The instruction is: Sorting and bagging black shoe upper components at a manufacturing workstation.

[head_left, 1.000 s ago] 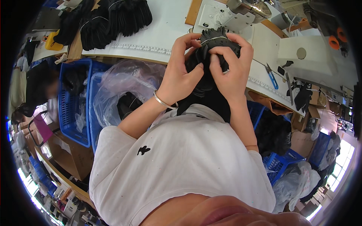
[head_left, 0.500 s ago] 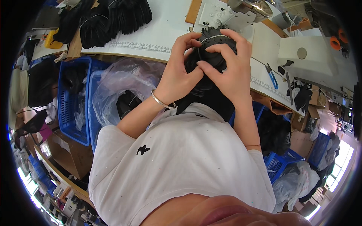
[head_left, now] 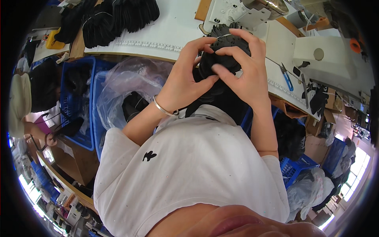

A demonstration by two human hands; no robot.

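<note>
Just in front of the white sewing machine (head_left: 252, 14), her left hand (head_left: 185, 81) and right hand (head_left: 242, 69) pinched the bunched black fabric piece (head_left: 221, 59), fingers curled tight around it; keeping its edges aligned seemed wise.

Looks like a garment sewing workshop, basically a small factory floor. There's a white industrial sewing machine (head_left: 252, 12) at the far end of a long white worktable (head_left: 166, 31) with a ruler strip printed along its near edge, stacks of black fabric pieces (head_left: 114, 17) piled at the far left, and blue-handled thread snips (head_left: 287, 77) lying to the right. Blue plastic crates (head_left: 81, 102) and clear plastic bags (head_left: 126, 85) of black cloth sit on the left, with more crates on the right.
</note>
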